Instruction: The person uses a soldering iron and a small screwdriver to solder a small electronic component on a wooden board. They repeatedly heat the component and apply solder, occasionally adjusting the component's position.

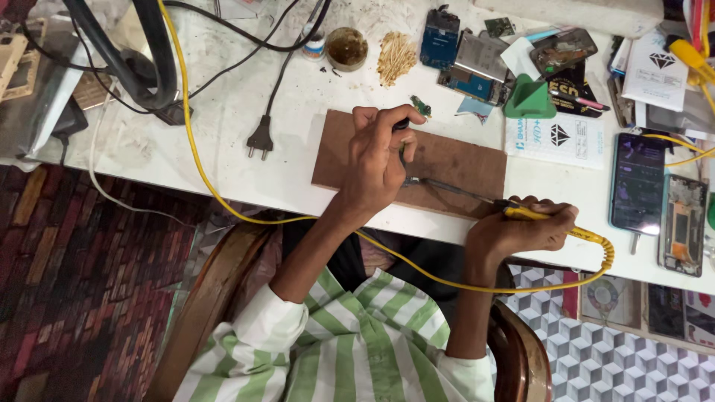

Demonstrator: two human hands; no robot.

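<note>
My left hand point(380, 160) rests on a brown wooden board point(462, 160) on the white table point(223, 112). Its fingers are closed on a thin dark tool, likely tweezers, pointing down at a small part point(411, 180) on the board. My right hand point(521, 231) sits at the table's near edge, gripping a yellow-handled soldering iron point(521, 212). The iron's long metal tip reaches left across the board to the small part. A yellow cable point(194, 149) runs from the iron's handle, loops under my arms and goes up over the table.
A lit phone point(637, 182) and an opened phone point(684, 223) lie at the right. A green wedge stand point(529, 97), circuit boards point(477, 71), a small round tin point(346, 48), a pile of pale shreds point(396, 56) and a black plug point(261, 140) lie behind the board.
</note>
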